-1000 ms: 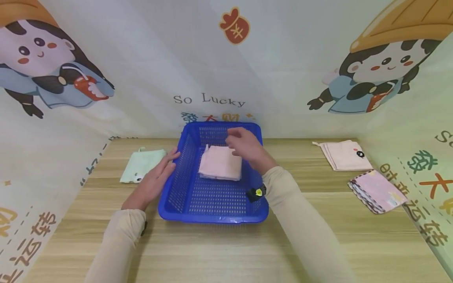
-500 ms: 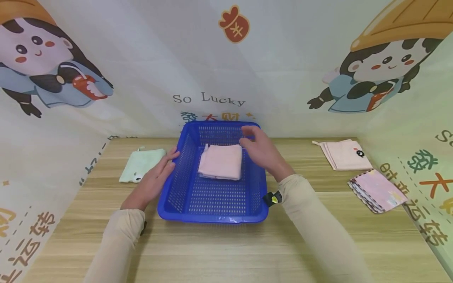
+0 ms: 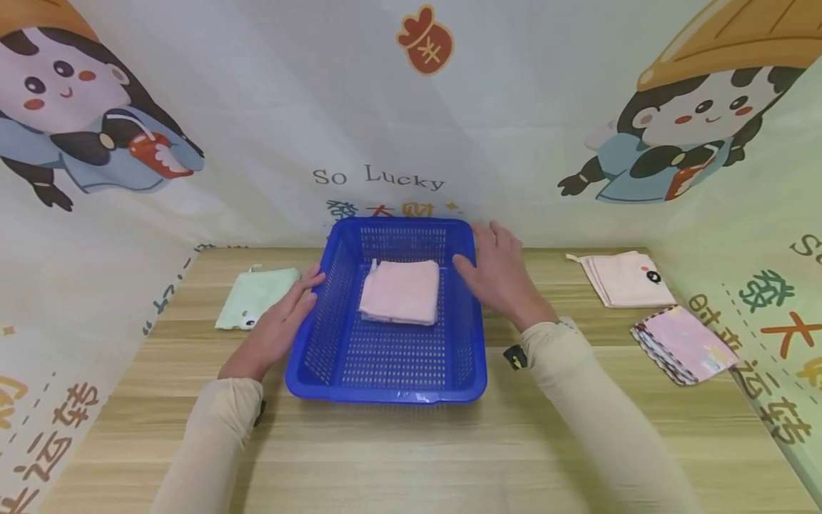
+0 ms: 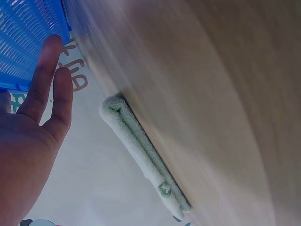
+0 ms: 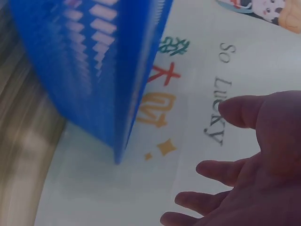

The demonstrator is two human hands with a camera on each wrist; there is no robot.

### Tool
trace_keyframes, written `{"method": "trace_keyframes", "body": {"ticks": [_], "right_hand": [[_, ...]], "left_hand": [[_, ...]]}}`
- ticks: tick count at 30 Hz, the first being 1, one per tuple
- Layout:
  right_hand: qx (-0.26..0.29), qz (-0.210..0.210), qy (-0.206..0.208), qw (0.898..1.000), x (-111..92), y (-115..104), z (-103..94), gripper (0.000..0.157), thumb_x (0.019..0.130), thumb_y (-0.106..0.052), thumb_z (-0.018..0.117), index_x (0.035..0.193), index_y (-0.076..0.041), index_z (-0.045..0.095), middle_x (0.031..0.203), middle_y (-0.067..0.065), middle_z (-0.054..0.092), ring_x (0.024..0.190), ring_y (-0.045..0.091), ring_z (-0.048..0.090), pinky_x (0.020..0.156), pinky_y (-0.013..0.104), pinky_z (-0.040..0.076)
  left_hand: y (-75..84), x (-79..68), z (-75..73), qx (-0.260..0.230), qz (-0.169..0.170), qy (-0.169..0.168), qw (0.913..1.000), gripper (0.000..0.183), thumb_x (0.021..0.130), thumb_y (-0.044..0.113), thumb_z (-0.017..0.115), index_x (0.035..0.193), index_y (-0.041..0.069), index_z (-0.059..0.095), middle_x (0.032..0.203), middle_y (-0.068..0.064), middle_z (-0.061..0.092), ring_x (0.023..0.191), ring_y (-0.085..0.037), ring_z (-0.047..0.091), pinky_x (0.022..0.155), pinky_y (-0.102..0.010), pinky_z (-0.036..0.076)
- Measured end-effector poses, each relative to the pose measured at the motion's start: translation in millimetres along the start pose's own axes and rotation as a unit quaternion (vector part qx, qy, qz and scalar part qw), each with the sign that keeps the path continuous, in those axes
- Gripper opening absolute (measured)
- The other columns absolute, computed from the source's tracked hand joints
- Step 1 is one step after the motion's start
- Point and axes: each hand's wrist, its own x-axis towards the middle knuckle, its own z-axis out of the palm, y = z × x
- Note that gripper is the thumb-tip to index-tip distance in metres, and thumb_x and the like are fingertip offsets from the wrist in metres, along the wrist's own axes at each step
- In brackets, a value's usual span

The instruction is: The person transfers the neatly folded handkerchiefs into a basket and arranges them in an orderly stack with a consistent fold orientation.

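A blue plastic basket [image 3: 385, 395] with perforated walls stands on the wooden table. Inside it lies a folded pink towel [image 3: 401, 291], with a bit of another cloth showing under its front edge. My left hand [image 3: 279, 328] touches the basket's left side with extended fingers. Over the right rim, my right hand [image 3: 504, 275] is spread and holds nothing; the right wrist view has its fingers [image 5: 221, 173] apart from the basket wall. Beside my left hand sits a folded mint-green towel [image 3: 257, 294], seen edge-on in the left wrist view.
At the far right of the table [image 3: 359, 464] lie a folded pink towel [image 3: 626, 280] with a small face and a pink patterned cloth [image 3: 687, 346] with a checked edge. A printed curtain [image 3: 533, 107] rises behind the table and along both sides.
My right hand has moved right, from above the pink towel in the basket to the right rim, its fingers spreading. My left hand and the towels have stayed in place.
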Motion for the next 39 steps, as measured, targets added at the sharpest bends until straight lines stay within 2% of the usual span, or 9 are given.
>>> {"method": "trace_keyframes", "body": {"ticks": [3, 7, 15, 22, 32, 39], "right_hand": [[-0.036, 0.001, -0.004, 0.999, 0.4, 8.1, -0.6, 0.076, 0.104, -0.046, 0.047, 0.161, -0.003, 0.021, 0.169, 0.028, 0.011, 0.157, 0.048, 0.007, 0.128, 0.062, 0.007], [-0.067, 0.004, -0.013, 0.998, -1.3, 17.2, -2.1, 0.081, 0.104, -0.056, 0.044, 0.163, -0.007, 0.018, 0.171, 0.025, 0.004, 0.157, 0.051, 0.003, 0.126, 0.068, 0.004], [-0.086, 0.019, -0.013, 0.996, -5.8, 34.6, -4.9, 0.083, 0.102, -0.061, 0.043, 0.165, -0.014, 0.015, 0.172, 0.023, -0.003, 0.156, 0.054, -0.006, 0.120, 0.078, -0.002], [-0.111, 0.031, -0.021, 0.993, -10.2, 53.2, -12.0, 0.090, 0.099, -0.074, 0.030, 0.165, -0.014, 0.012, 0.170, 0.027, -0.006, 0.154, 0.057, -0.008, 0.115, 0.083, -0.002], [-0.128, 0.051, -0.034, 0.990, -18.7, 75.8, -23.5, 0.087, 0.101, -0.068, 0.034, 0.165, -0.014, 0.010, 0.169, 0.029, -0.006, 0.153, 0.060, -0.004, 0.113, 0.085, 0.001], [-0.134, 0.066, -0.047, 0.988, -26.3, 93.7, -30.2, 0.094, 0.098, -0.077, 0.024, 0.165, -0.013, 0.005, 0.168, 0.030, -0.009, 0.152, 0.060, -0.009, 0.111, 0.086, -0.001]], "left_hand": [[-0.1, 0.4, -0.3, 0.000, 0.003, 0.001, 1.0000, 0.054, 0.106, 0.064, 0.022, 0.158, 0.050, 0.023, 0.167, 0.031, 0.005, 0.162, -0.030, 0.010, 0.123, -0.070, 0.016], [-0.9, 0.9, 0.4, -0.004, 0.005, 0.005, 1.0000, 0.054, 0.105, 0.066, 0.022, 0.157, 0.050, 0.025, 0.167, 0.032, 0.006, 0.162, -0.029, 0.010, 0.124, -0.069, 0.017], [-0.4, 0.5, 0.0, -0.005, 0.010, 0.005, 0.9999, 0.055, 0.105, 0.065, 0.022, 0.157, 0.049, 0.025, 0.166, 0.033, 0.005, 0.161, -0.031, 0.011, 0.122, -0.071, 0.018], [3.1, -1.1, -1.8, -0.010, 0.002, 0.001, 0.9999, 0.055, 0.104, 0.068, 0.022, 0.156, 0.053, 0.024, 0.166, 0.034, 0.006, 0.161, -0.032, 0.012, 0.121, -0.072, 0.019], [0.9, -1.4, -0.6, -0.017, -0.001, -0.003, 0.9999, 0.055, 0.104, 0.068, 0.023, 0.156, 0.053, 0.024, 0.165, 0.035, 0.006, 0.161, -0.031, 0.011, 0.122, -0.072, 0.018], [0.5, -2.1, 0.7, -0.021, -0.003, -0.005, 0.9998, 0.054, 0.104, 0.068, 0.023, 0.156, 0.053, 0.024, 0.166, 0.034, 0.005, 0.162, -0.029, 0.010, 0.122, -0.071, 0.017]]}}
